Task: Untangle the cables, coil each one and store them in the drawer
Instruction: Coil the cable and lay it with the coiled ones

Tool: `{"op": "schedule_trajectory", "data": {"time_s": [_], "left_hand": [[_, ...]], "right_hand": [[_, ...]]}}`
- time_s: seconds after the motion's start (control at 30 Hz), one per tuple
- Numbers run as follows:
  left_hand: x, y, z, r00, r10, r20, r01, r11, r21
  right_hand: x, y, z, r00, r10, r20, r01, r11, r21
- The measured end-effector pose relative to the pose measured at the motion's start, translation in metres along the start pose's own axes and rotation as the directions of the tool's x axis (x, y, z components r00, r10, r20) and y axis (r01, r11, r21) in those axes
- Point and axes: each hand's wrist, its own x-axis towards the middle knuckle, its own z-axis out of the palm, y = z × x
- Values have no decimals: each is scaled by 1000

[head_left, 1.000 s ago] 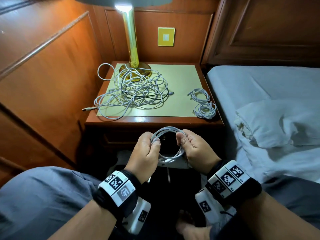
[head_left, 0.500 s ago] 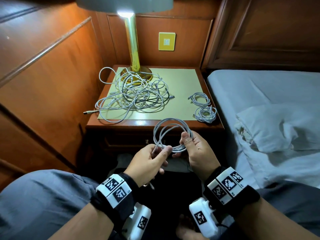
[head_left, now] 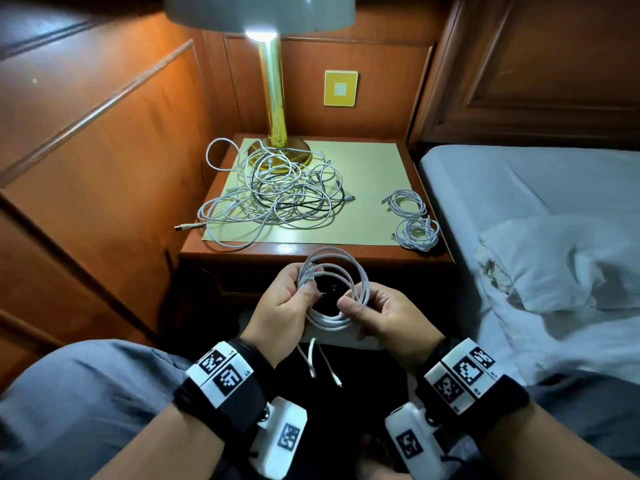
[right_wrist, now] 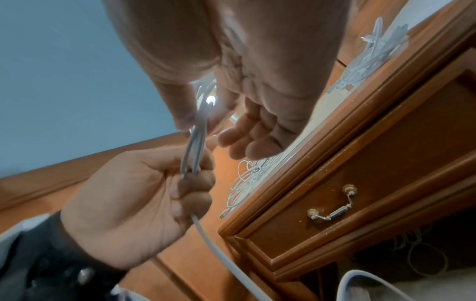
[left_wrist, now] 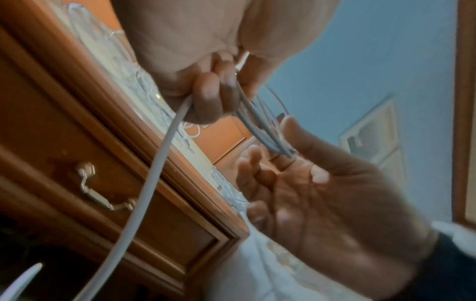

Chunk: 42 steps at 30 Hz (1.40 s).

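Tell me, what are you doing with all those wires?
A person is winding one white cable into a coil, gripping it with the left hand and the right hand; its ends dangle below. Two finished coils lie on the nightstand, right side. A big tangle of cables waits by the lamp. The drawer is shut.

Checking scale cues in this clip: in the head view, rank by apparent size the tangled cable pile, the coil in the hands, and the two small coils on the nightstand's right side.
1. tangled cable pile
2. coil in the hands, though it is nearer the camera, so its rank is unsure
3. two small coils, rear and front, which look alike
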Motion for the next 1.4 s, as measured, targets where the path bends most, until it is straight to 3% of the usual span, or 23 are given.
{"op": "schedule_trajectory", "data": {"time_s": [0.07, 0.17, 0.3, 0.37, 0.47, 0.6, 0.67, 0.8, 1.0, 1.23, 1.4], "left_hand": [[2, -6, -4, 995, 68, 73, -84, 968, 236], [1, -9, -7, 988, 46, 148, -113, 868, 484], [-3, -1, -5, 977, 46, 207, -163, 788, 594], [-3, 4, -5, 977, 39, 209, -142, 852, 503], [0, 9, -9, 980, -26, 198, -16, 979, 205], [3, 18, -14, 981, -107, 161, 130, 982, -138], [4, 16, -14, 988, -92, 125, 114, 976, -184], [2, 12, -14, 988, 40, 149, -45, 998, 31], [1, 6, -15, 982, 79, 171, -93, 993, 74], [4, -5, -13, 973, 85, 215, -123, 978, 171], [3, -9, -11, 968, 122, 221, -186, 936, 299]], "right_hand": [[0, -4, -2, 996, 83, 10, -84, 985, 151], [-3, -9, -1, 977, 198, 83, -215, 905, 367], [-5, -13, 4, 948, 294, 124, -319, 872, 371], [-3, -15, 3, 946, 306, 106, -323, 870, 373], [-2, -18, -3, 945, 318, 79, -314, 811, 493], [-4, -24, -8, 946, 283, 160, -323, 762, 561], [-5, -27, -7, 948, 265, 177, -319, 778, 541], [-6, -24, -6, 949, 259, 181, -313, 848, 429], [-9, -12, 3, 993, 108, 53, -115, 984, 138], [-12, -9, 3, 996, -56, 73, 64, 992, -106], [-12, -10, 0, 998, -14, 67, 25, 984, -177]]}}
